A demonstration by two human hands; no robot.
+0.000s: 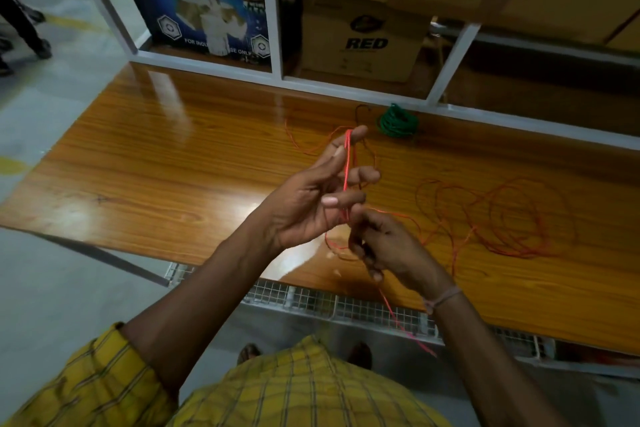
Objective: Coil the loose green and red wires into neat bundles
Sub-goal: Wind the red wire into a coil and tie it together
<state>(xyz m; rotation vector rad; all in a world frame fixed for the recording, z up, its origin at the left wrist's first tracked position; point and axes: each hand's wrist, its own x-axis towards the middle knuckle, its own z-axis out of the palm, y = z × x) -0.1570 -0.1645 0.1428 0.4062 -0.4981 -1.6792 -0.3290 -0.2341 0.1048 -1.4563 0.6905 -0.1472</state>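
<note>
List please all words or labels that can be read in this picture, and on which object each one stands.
"RED": on the brown cardboard box in the shelf; the logo above it is too blurred to read.
"FOR INDU... SE ONLY": bottom of the blue box, partly unreadable.
"...TAPE": top line of the blue box, the rest is blurred.

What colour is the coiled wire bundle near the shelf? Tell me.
Green: the coiled wire bundle shows clearly in the head view, on the wooden table.
</note>
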